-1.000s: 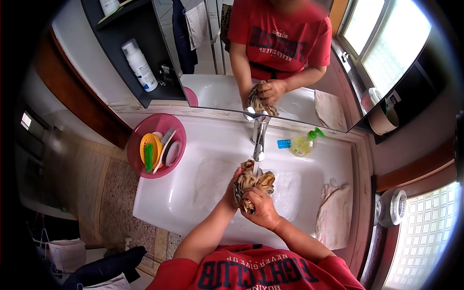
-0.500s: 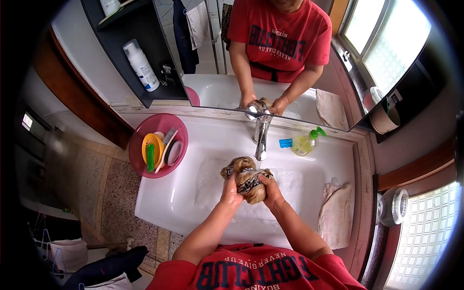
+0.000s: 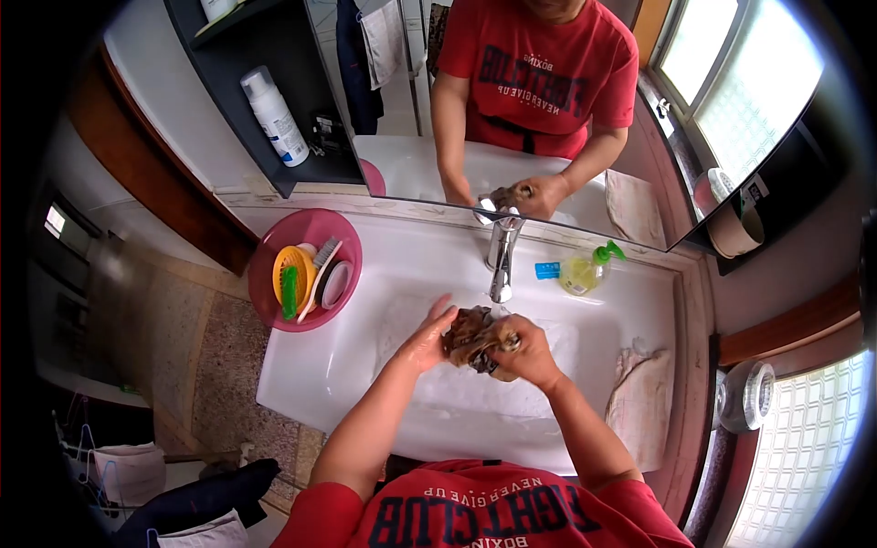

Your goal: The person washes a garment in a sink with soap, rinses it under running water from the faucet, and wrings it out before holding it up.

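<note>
Crumpled brown-and-black patterned cloth [image 3: 470, 342] was clutched by the right hand [image 3: 532, 353] and touched at left by the spread left hand [image 3: 427, 340].

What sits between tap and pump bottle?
A small blue object, nearer the pump bottle than the tap. It shows in the head view; whether it touches the bottle I can't tell.

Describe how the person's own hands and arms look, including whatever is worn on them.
The bare left hand and bare right hand show no gloves, watch or bracelet. The forearms are uncovered too. The short red fabric sleeves belong to a red T-shirt with large dark block letters and smaller pale lettering.
</note>
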Motion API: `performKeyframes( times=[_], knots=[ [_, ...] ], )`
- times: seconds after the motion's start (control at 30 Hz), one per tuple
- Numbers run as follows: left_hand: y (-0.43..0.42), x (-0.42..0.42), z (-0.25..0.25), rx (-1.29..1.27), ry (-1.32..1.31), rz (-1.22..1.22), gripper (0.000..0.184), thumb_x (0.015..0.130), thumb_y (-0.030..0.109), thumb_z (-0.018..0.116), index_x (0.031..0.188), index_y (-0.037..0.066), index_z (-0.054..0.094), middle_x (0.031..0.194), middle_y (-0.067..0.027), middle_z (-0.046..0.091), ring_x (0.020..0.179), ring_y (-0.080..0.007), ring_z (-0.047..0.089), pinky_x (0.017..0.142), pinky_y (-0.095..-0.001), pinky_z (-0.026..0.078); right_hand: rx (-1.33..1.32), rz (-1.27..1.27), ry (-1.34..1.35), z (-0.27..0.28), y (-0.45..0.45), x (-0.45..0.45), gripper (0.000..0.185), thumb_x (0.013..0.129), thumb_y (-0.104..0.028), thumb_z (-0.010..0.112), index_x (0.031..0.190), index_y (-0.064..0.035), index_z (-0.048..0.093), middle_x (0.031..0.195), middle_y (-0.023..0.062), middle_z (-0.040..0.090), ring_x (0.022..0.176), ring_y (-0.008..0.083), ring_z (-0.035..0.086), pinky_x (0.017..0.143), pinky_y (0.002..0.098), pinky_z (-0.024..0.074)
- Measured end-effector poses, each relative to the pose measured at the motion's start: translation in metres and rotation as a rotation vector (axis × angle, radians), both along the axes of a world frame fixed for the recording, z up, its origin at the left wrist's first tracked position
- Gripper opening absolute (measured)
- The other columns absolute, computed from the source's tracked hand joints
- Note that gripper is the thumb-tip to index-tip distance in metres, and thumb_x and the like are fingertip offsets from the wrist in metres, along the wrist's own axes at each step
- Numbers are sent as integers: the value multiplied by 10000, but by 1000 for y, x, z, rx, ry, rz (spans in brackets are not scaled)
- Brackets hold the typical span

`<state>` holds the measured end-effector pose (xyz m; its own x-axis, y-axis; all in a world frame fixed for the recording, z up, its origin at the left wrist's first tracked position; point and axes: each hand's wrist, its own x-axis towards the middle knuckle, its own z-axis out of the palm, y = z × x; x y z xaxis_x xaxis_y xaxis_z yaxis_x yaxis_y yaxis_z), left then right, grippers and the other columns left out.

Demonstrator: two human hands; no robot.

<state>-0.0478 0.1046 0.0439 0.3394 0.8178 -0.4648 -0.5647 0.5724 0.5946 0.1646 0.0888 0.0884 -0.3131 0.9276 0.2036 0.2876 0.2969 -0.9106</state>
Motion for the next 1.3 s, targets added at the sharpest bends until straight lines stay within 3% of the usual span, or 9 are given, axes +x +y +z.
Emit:
performKeyframes(
  times=[0.1,0.27,0.37,0.5,0.83,0.93,1.0,1.2,1.3],
  knots=[
    [9,20,-15,-154,-218,-274,566,901,519,510,1286,107,470,1172,-91,577,1068,-225,583,917,-407,492,237,49,-183,28,-11,-11,327,588,-68,760,882,-63,617,918,110,607,832,294,600,750,366,497],
    [-1,51,-27,-142,-601,-220,560,963,525,334,1205,56,520,1128,-105,608,1004,-246,613,886,-417,513,459,100,-211,26,-16,-18,385,530,-92,793,872,-75,618,969,93,603,900,336,569,806,414,476],
    [-3,61,-23,-239,-739,2,401,984,314,353,1254,41,470,1151,-145,592,1017,-279,603,919,-399,502,248,-40,-1,-3,-13,-11,362,570,-105,794,877,-64,609,966,110,605,906,311,576,833,401,469],
    [-1,66,-19,-169,-741,-16,385,976,283,380,1246,26,476,1164,-151,588,1024,-282,603,919,-406,503,-216,-290,478,-31,-17,-16,344,689,-111,770,962,-27,578,957,88,616,892,207,590,812,326,481],
    [5,59,4,230,54,228,235,786,9,567,1020,-6,590,927,-96,643,834,-187,641,785,-316,527,-859,-468,1324,-96,10,-35,258,965,-264,411,1069,-40,486,955,123,592,876,242,615,782,395,519],
    [6,53,8,260,346,166,232,736,-22,537,958,-16,604,926,-73,620,845,-151,608,772,-295,502,-986,-220,1302,-95,25,-42,271,977,-258,379,1119,-48,475,996,140,602,911,260,622,801,414,531],
    [6,45,3,729,803,223,222,695,-27,556,910,-29,609,940,-79,607,865,-167,594,790,-308,486,-1065,-159,1250,-90,34,-45,294,981,-283,386,1137,-58,494,1018,134,616,933,265,626,811,419,538],
    [1,25,16,997,996,316,250,620,-11,617,870,7,617,907,-111,596,881,-286,584,804,-355,478,-1256,196,1030,-48,39,-52,391,958,-399,424,1139,-79,557,1093,102,630,962,248,631,844,435,524],
    [1,16,-3,1029,982,329,328,646,23,612,973,47,628,1105,-124,538,1033,-290,539,899,-377,445,-1224,135,878,-57,36,-36,377,911,-329,569,1170,-58,531,1084,103,627,931,246,641,809,405,540]
  ],
)
